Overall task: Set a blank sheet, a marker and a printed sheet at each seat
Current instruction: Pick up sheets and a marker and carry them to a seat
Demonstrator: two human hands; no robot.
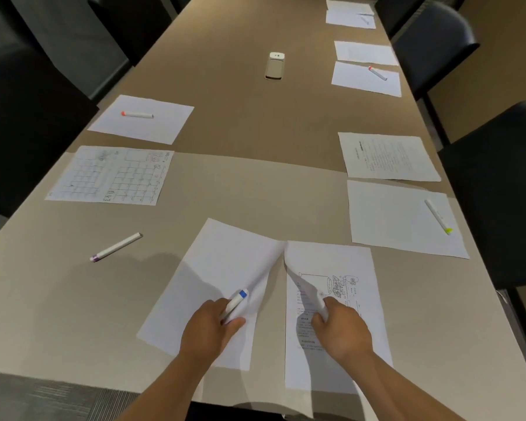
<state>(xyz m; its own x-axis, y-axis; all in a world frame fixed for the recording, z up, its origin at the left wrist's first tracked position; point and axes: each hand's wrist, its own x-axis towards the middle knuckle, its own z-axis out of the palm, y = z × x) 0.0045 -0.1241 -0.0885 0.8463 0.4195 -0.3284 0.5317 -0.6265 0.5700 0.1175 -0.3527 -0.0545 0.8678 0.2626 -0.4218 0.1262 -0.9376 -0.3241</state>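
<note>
At the near end of the table a blank sheet (216, 268) lies beside a printed sheet (343, 299). My left hand (208, 326) rests on the blank sheet and grips a white marker with a blue cap (237, 302). My right hand (340, 325) pinches the curled left edge of the printed sheet. A purple-capped marker (116, 247) lies loose on the table to the left. Further left lie a printed grid sheet (110, 174) and a blank sheet (142, 120) with an orange-capped marker (136, 114).
Along the right edge lie a printed text sheet (387, 156), a blank sheet (401, 218) with a yellow-tipped marker (438, 216), and more sheet pairs with markers further back. A small white device (275, 65) sits mid-table. Dark chairs (498, 192) line both sides.
</note>
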